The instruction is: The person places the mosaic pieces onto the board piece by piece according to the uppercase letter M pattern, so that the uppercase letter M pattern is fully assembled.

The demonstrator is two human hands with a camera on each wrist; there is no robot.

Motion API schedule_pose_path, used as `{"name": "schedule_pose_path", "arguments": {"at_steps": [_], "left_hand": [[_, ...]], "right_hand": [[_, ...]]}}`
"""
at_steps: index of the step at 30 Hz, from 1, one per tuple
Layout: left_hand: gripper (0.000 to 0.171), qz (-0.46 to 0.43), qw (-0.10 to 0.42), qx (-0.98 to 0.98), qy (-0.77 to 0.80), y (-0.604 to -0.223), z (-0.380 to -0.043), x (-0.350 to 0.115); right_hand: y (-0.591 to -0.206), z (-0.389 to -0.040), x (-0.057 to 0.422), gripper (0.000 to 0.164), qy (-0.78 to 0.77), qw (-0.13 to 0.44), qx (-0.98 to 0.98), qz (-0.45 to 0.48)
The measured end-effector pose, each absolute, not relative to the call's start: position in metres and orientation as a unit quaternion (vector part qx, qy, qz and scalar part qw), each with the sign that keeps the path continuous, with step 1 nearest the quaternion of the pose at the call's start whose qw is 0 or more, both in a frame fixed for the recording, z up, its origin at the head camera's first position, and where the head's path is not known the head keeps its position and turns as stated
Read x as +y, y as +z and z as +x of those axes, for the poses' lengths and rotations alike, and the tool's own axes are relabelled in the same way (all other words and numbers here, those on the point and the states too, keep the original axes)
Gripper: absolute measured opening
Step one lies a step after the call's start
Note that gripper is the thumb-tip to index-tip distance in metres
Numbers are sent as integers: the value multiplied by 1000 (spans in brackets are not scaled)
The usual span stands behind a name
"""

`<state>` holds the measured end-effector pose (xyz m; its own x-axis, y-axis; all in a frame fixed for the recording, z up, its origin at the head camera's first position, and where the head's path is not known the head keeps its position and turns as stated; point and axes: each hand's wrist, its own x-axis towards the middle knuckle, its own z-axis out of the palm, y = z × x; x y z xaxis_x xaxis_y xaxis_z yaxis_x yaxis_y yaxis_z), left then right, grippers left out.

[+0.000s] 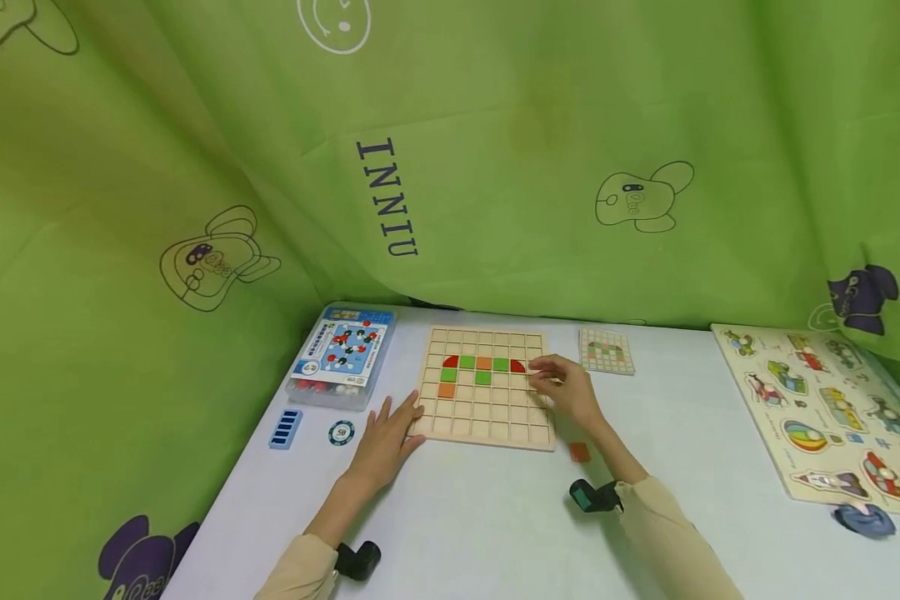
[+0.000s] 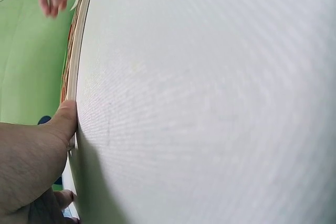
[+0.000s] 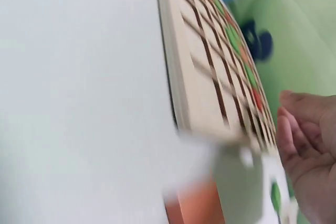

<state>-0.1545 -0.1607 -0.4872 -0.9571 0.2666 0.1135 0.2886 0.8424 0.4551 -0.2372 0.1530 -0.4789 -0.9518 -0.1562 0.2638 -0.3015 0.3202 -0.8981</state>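
A wooden grid board (image 1: 461, 428) lies on the white table, with red, green and orange tiles in its cells. Across one row run a red quarter-round tile (image 1: 451, 362), green and orange squares, and another red quarter-round tile (image 1: 518, 367). My left hand (image 1: 381, 442) rests at the board's lower left corner, its thumb (image 2: 65, 116) against the near edge. My right hand (image 1: 567, 392) hovers by the board's right edge, close to the right red tile, fingers loosely bent with nothing visible between them. An orange-red square tile (image 1: 579, 452) lies on the table below it.
A pattern card (image 1: 606, 352) lies right of the board. Farther right is a picture puzzle board (image 1: 817, 400) with a blue piece (image 1: 865, 521) near it. On the left are a boxed molecule set (image 1: 342, 354), a blue slotted piece (image 1: 286, 429) and a round chip (image 1: 341, 432).
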Motion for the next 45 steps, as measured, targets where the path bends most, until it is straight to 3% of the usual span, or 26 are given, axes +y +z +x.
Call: {"name": "schedule_pose_path", "arguments": {"at_steps": [9,18,25,36,45], "left_hand": [[44,-145,21,-959,-241,-486,-155,-160],[44,-145,23,-959,-244,-485,-154,-160],[44,-148,26,-959,-239,-485,-155,-162],[44,-154,31,-958,-242,-488,-155,-160],[43,-156,35,-958,-239,-487,-155,-160]], "right_hand": [[-481,-237,209,31,504,143,-850,56],[-484,-235,209,29,517,104,-844,102],[-485,-243,201,31,493,125,-856,95],[-483,-246,189,33,462,89,-878,88],[-488,-230,212,35,465,5,-871,157]]}}
